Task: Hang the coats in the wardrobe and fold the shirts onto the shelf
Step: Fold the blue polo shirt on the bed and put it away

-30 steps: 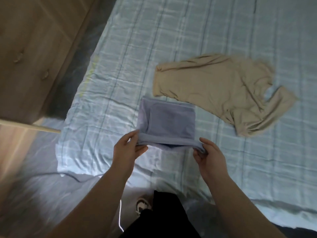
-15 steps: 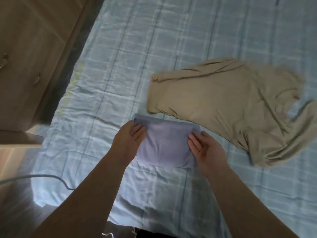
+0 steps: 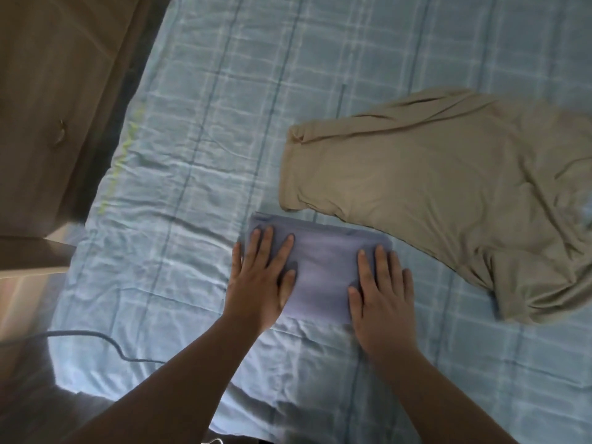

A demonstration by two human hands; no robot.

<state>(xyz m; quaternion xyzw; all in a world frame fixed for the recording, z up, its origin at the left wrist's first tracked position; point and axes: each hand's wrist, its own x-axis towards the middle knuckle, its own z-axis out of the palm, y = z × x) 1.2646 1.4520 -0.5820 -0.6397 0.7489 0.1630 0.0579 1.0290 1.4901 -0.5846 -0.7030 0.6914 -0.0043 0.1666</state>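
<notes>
A lavender shirt (image 3: 322, 267), folded into a small rectangle, lies on the blue plaid bed sheet (image 3: 208, 155). My left hand (image 3: 261, 277) presses flat on its left part with straight fingers. On the shirt's right part my right hand (image 3: 381, 290) lies flat the same way. A beige shirt (image 3: 432, 193) is spread out unfolded on the bed, just beyond and to the right of the folded one.
A wooden cabinet with a small handle (image 3: 61, 136) stands along the bed's left side. A dark cable (image 3: 105, 341) runs over the sheet's near left corner. A pale wooden surface (image 3: 22, 274) shows at the left edge.
The lavender shirt's near edge was lifted and folded over, then laid down. Both hands went from pinching that edge to pressing flat on the folded shirt.
</notes>
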